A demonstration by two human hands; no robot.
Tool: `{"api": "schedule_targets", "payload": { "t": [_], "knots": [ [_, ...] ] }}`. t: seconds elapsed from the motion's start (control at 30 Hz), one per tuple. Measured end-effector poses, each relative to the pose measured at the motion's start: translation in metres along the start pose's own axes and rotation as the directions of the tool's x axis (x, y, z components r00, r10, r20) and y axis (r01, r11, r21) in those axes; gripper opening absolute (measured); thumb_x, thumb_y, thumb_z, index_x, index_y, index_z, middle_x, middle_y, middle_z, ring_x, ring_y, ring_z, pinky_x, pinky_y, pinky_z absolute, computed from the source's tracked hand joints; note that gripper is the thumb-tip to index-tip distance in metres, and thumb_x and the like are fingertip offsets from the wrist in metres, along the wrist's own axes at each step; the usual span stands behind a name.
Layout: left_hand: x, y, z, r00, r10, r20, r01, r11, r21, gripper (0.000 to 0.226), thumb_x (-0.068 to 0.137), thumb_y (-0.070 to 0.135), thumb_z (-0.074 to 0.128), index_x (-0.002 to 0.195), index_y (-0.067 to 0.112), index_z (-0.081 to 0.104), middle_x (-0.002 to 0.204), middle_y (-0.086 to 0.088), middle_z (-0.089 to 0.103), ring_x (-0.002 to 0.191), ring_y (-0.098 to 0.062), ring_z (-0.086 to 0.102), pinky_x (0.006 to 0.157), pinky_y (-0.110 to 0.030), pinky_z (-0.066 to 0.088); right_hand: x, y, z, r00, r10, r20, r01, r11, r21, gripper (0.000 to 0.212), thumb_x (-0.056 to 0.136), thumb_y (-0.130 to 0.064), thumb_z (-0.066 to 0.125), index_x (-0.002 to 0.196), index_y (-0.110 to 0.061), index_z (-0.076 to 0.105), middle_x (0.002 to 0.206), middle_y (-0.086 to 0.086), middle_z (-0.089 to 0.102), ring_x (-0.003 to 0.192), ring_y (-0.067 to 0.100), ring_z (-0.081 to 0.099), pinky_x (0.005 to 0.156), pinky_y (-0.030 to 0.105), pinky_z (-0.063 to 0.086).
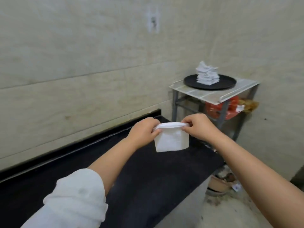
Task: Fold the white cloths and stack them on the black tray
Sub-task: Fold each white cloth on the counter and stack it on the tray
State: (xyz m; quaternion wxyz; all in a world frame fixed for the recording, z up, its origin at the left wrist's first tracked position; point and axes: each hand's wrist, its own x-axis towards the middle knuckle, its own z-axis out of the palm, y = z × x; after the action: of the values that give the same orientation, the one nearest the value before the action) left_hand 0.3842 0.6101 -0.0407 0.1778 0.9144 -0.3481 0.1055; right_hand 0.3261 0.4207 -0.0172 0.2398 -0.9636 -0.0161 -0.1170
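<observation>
A small white cloth (171,139) hangs folded over between my hands, above the far end of a black counter (141,176). My left hand (143,131) pinches its top left corner and my right hand (199,126) pinches its top right corner. Farther back on the right, a round black tray (190,80) lies on a small tiled stand (212,94). A tall, slightly uneven stack of folded white cloths (207,74) stands in the middle of the tray.
Tiled walls close in behind the counter and the stand. Red bags (213,110) sit on the stand's lower shelf. A bowl-like pot (218,185) and debris lie on the floor at the counter's right end.
</observation>
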Motion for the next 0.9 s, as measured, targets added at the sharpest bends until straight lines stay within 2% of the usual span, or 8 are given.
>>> {"api": "schedule_targets", "payload": {
  "t": [0.2, 0.27, 0.37, 0.47, 0.6, 0.7, 0.8, 0.9],
  "knots": [
    [0.135, 0.067, -0.002, 0.994, 0.088, -0.067, -0.089, 0.996, -0.021, 0.024, 0.092, 0.016, 0.054, 0.108, 0.000, 0.061, 0.105, -0.018, 0.062, 0.099, -0.030, 0.055, 0.078, -0.029, 0.033, 0.054, 0.088, -0.098, 0.991, 0.004, -0.134, -0.006, 1.000, -0.018, 0.019, 0.084, -0.010, 0.058, 0.099, -0.010, 0.070, 0.088, 0.003, 0.066, 0.081, 0.012, 0.054, 0.071, 0.022, 0.036],
    [0.182, 0.086, -0.003, 0.990, 0.088, -0.109, -0.098, 0.992, -0.085, 0.021, 0.091, 0.013, 0.055, 0.106, 0.000, 0.062, 0.101, -0.017, 0.063, 0.085, -0.027, 0.058, 0.074, -0.030, 0.036, 0.084, 0.118, -0.125, 0.975, 0.013, -0.220, -0.005, 0.999, 0.039, 0.018, 0.082, -0.007, 0.059, 0.096, -0.007, 0.070, 0.075, -0.001, 0.061, 0.069, 0.013, 0.056, 0.064, 0.019, 0.041],
    [0.260, 0.100, -0.002, 0.986, 0.030, -0.164, -0.075, 0.959, -0.275, 0.004, 0.090, 0.009, 0.056, 0.088, 0.011, 0.060, 0.068, -0.004, 0.061, 0.049, -0.011, 0.057, 0.057, -0.027, 0.046, 0.139, 0.158, -0.167, 0.962, 0.022, -0.271, 0.017, 0.990, 0.139, 0.015, 0.082, 0.000, 0.057, 0.087, -0.007, 0.069, 0.056, -0.003, 0.055, 0.041, -0.002, 0.053, 0.048, 0.006, 0.040],
    [0.339, 0.108, -0.001, 0.975, -0.075, -0.210, -0.023, 0.904, -0.427, 0.010, 0.089, 0.007, 0.057, 0.083, 0.015, 0.055, 0.058, 0.003, 0.056, 0.033, 0.003, 0.054, 0.048, -0.017, 0.051, 0.201, 0.195, -0.206, 0.961, 0.044, -0.273, 0.018, 0.975, 0.222, 0.017, 0.082, 0.001, 0.056, 0.088, -0.010, 0.067, 0.054, 0.001, 0.055, 0.043, 0.005, 0.055, 0.045, 0.010, 0.046],
    [0.429, 0.124, 0.004, 0.964, -0.131, -0.230, 0.015, 0.895, -0.445, 0.005, 0.089, 0.007, 0.055, 0.090, 0.012, 0.056, 0.077, -0.003, 0.060, 0.046, 0.000, 0.060, 0.058, -0.019, 0.055, 0.272, 0.246, -0.244, 0.971, 0.057, -0.233, 0.023, 0.944, 0.328, 0.021, 0.081, 0.007, 0.053, 0.076, -0.011, 0.063, 0.060, 0.005, 0.057, 0.054, 0.012, 0.056, 0.046, 0.011, 0.049],
    [0.489, 0.132, 0.020, 0.943, -0.159, -0.294, 0.056, 0.942, -0.332, 0.011, 0.087, 0.009, 0.057, 0.097, 0.007, 0.061, 0.095, -0.012, 0.068, 0.075, -0.021, 0.062, 0.074, -0.029, 0.049, 0.325, 0.290, -0.259, 0.973, 0.051, -0.224, 0.022, 0.950, 0.310, 0.022, 0.076, 0.008, 0.054, 0.073, -0.011, 0.065, 0.062, 0.004, 0.059, 0.057, 0.014, 0.055, 0.051, 0.013, 0.049],
    [0.547, 0.133, 0.047, 0.909, -0.199, -0.367, 0.105, 0.960, -0.260, 0.015, 0.087, 0.009, 0.056, 0.100, 0.006, 0.063, 0.101, -0.012, 0.066, 0.082, -0.021, 0.056, 0.064, -0.022, 0.034, 0.383, 0.336, -0.264, 0.977, -0.016, -0.213, 0.058, 0.980, 0.191, 0.020, 0.075, 0.006, 0.058, 0.089, -0.003, 0.069, 0.072, 0.007, 0.061, 0.074, 0.020, 0.053, 0.060, 0.022, 0.042],
    [0.605, 0.132, 0.076, 0.862, -0.257, -0.438, 0.172, 0.959, -0.224, 0.016, 0.088, 0.007, 0.055, 0.101, 0.005, 0.063, 0.100, -0.014, 0.066, 0.082, -0.023, 0.055, 0.062, -0.021, 0.032, 0.445, 0.381, -0.266, 0.973, -0.131, -0.190, 0.152, 0.983, 0.101, 0.021, 0.078, 0.003, 0.056, 0.094, 0.000, 0.069, 0.095, 0.016, 0.068, 0.082, 0.019, 0.053, 0.068, 0.024, 0.038]
  ]
}}
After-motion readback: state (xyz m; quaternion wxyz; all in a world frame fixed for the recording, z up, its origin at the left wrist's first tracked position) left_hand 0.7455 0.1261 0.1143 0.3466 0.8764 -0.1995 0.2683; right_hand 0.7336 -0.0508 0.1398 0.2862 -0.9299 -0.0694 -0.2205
